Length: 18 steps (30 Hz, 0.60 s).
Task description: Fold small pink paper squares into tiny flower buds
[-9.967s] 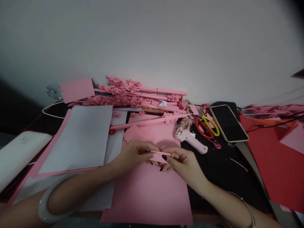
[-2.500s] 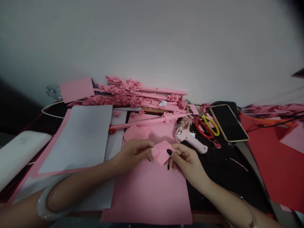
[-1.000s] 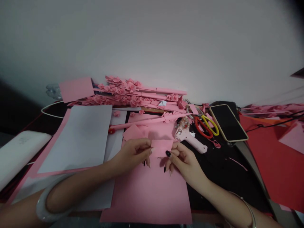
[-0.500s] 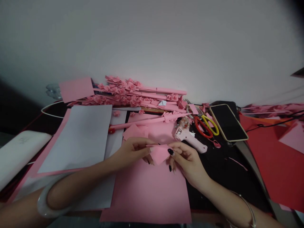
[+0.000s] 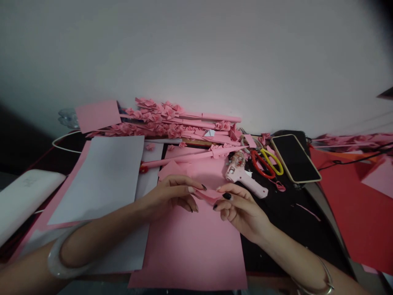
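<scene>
In the head view, the small pink paper is now tilting toward edge-on and showing as a narrow, bent strip, where half a second ago it was presenting a broad face with a corner pointing to the near side; this suggests that it is being turned or folded between the fingers, though the exact crease is staying too small to tell. The left hand is pinching its left end between thumb and fingers, and the right hand is clamping its right end likewise. The paper is hanging between them, above the large pink sheet. Compared with the earlier frame, the right hand is curling its fingers more, and its wrist bangle is sitting differently. The glue gun, to the far right of the hands, and the phone beyond it are lying unmoved.
</scene>
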Available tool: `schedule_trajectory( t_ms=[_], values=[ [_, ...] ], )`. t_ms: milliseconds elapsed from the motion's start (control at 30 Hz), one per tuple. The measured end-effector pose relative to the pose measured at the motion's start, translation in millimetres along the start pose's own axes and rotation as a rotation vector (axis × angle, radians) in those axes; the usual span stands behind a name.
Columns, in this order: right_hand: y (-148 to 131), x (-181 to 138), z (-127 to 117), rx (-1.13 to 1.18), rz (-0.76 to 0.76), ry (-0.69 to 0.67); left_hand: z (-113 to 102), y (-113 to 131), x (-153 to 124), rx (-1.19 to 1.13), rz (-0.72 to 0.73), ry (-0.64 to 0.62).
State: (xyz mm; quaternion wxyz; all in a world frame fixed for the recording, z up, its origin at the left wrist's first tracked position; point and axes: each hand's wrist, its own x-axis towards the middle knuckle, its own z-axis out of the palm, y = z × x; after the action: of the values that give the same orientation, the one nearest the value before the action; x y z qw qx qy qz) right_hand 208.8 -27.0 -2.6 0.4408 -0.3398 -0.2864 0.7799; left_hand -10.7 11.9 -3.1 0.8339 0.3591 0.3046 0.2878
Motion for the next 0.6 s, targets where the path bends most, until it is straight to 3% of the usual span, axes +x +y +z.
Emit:
schedule_trajectory(
  t_ms=[233,467,600],
  values=[
    [1.6,1.5,-0.6,-0.039,-0.044,0.013,2.7,0.4,1.3,0.085,0.014,0.053],
    [8.0,-5.1,5.9,-0.494,-0.271,0.119,7.3,-1.3,-0.3,0.561,0.194,0.146],
    [7.6,-7.9,6.9,-0.626,-0.301,0.145,5.7,-4.0,-3.3,0.644,0.247,0.133]
  ],
)
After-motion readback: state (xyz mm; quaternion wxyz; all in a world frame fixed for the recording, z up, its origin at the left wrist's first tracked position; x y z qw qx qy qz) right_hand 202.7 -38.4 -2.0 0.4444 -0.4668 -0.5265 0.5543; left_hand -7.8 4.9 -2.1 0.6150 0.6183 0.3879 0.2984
